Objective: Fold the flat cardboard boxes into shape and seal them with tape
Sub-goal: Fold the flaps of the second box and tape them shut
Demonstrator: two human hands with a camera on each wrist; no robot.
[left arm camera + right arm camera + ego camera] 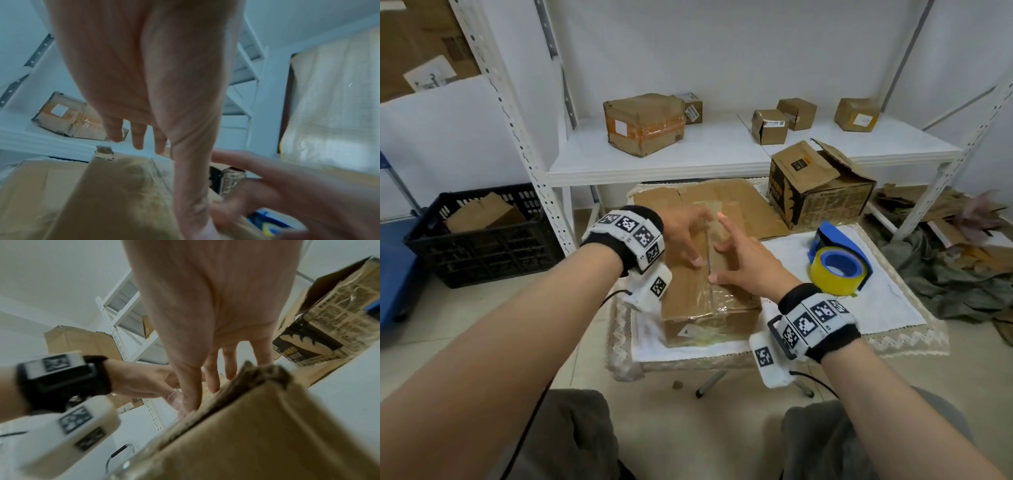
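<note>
A folded brown cardboard box point(709, 301) sits on the small cloth-covered table point(893, 301), with clear tape along its top seam and over its near end. Both hands lie over the top, one on each side of the seam. My left hand point(686, 236) has its fingers spread and its thumb pressing on the top beside the seam. My right hand point(738, 255) is spread too, thumb and fingertips touching the top. In the left wrist view the left hand point(144, 97) reaches over the box point(61, 194). In the right wrist view the right hand point(216, 321) touches the box's top edge point(267, 434).
A blue tape dispenser point(839, 263) with a yellow roll stands on the cloth right of the box. Flat cardboard point(750, 202) lies behind the box, beside an open printed box point(822, 192). The white shelf point(722, 150) holds several sealed boxes. A black crate point(479, 236) sits on the floor at left.
</note>
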